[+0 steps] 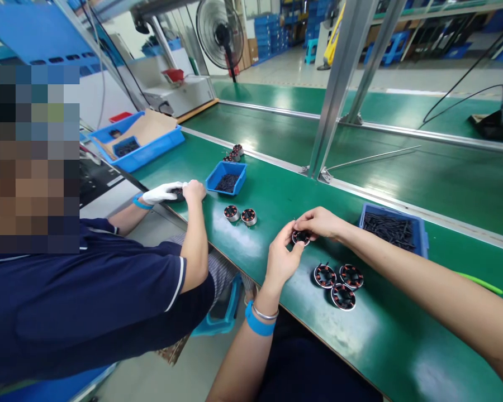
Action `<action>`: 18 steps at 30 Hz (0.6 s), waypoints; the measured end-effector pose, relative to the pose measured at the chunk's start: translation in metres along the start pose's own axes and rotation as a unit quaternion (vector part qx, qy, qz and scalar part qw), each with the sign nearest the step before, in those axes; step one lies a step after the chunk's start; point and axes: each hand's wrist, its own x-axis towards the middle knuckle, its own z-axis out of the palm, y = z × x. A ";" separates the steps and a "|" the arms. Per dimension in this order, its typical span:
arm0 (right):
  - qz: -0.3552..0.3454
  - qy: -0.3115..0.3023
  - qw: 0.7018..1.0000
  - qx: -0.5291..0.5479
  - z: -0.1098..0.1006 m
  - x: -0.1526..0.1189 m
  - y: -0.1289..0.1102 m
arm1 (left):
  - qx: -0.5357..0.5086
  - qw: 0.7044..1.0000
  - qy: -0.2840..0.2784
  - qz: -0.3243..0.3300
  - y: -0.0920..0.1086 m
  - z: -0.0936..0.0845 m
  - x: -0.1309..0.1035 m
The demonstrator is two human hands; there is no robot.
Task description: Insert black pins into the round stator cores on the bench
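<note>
Both hands meet above the green bench (276, 201), pinching 1 small round motor stator (300, 237) between them: the left hand (281, 258) cups it from 7 o'clock, the right hand (322, 222) grips its rim from 1 o'clock. Its flat face tilts up toward the camera. 3 more stators (339, 283) lie at 5 o'clock, nearer the right forearm. A blue tray of black parts (392, 229) sits at 3 o'clock.

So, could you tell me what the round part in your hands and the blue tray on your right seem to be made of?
Round part: likely metal, judging by the shiny silver rim on its twins, with coppery-red windings around a black core. Blue tray: probably moulded plastic, uniform blue with a slight sheen.
</note>
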 end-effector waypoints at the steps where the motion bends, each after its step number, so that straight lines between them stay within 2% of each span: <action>1: -0.003 -0.005 1.000 0.005 -0.001 -0.001 0.001 | 0.002 1.000 -0.001 -0.006 0.002 0.000 -0.002; 6: -0.048 -0.033 0.998 0.003 -0.007 -0.012 0.009 | 0.127 0.992 -0.019 -0.009 0.016 -0.003 -0.009; 9: -0.094 -0.044 0.994 -0.017 -0.009 -0.021 0.012 | 0.153 0.987 -0.047 -0.002 0.020 -0.005 -0.011; 11: -0.130 -0.030 0.990 -0.039 -0.011 -0.029 0.010 | 0.156 0.986 -0.054 0.004 0.020 -0.005 -0.012; 13: -0.157 -0.002 0.986 -0.059 -0.017 -0.039 0.006 | 0.157 0.986 -0.055 0.004 0.021 -0.005 -0.014; 15: -0.182 0.050 0.980 -0.061 -0.030 -0.053 0.001 | 0.154 0.986 -0.057 -0.003 0.021 -0.006 -0.016; 18: -0.217 0.202 0.953 -0.068 -0.062 -0.079 -0.001 | 0.145 0.987 -0.070 -0.012 0.023 -0.009 -0.019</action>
